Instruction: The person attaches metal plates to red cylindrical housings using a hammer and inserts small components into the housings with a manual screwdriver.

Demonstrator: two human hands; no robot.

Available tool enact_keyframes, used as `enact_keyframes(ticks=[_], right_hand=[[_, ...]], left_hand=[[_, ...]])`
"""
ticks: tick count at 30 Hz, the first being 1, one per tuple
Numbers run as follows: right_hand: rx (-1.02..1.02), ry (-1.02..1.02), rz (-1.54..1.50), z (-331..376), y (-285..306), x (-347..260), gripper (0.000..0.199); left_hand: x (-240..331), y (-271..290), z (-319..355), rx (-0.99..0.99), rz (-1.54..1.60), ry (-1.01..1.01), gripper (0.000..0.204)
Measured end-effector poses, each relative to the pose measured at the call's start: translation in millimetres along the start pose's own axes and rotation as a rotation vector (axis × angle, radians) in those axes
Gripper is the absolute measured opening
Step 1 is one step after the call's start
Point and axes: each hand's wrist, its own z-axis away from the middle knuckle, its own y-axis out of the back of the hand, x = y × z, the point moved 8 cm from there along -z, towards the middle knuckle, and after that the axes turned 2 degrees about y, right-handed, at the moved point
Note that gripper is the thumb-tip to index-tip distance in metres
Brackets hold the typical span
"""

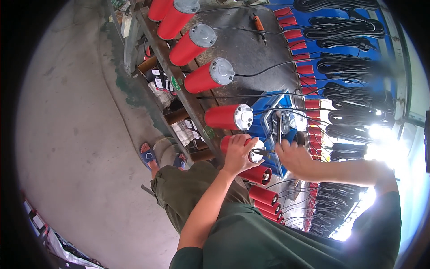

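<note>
My left hand (238, 154) is wrapped around a red cylinder (226, 143) that lies on its side near the bench's front edge. Its silver end cap (257, 150) points right, and a short dark piece (262, 152) sticks out from the cap toward my right hand. Closed fingers show on my right hand (290, 154), just right of that cap. A slim dark metallic bar (278, 127) rises beside those fingers; whether they grip the bar or the dark piece, I cannot tell. Just beyond, another capped red cylinder (224, 117) lies alongside.
Several red cylinders line the front edge, including uncapped ones (260, 175) nearer me. A blue bin (262, 131) holding metal parts stands beyond my hands. An orange-handled screwdriver (258, 23) lies on the dark bench (251, 54). Coiled black cables (345, 67) and smaller red cylinders fill the right side.
</note>
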Motion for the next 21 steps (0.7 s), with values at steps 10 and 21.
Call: enact_keyframes(ticks=[10, 21], right_hand=[[-0.343, 0.339, -0.852, 6, 16, -41, 0.053], [0.053, 0.094, -0.065, 5, -6, 30, 0.085]], left_hand=[[-5, -6, 1, -0.006, 0.035, -0.022, 0.082], [-2, -1, 2, -0.016, -0.015, -0.006, 0.083]])
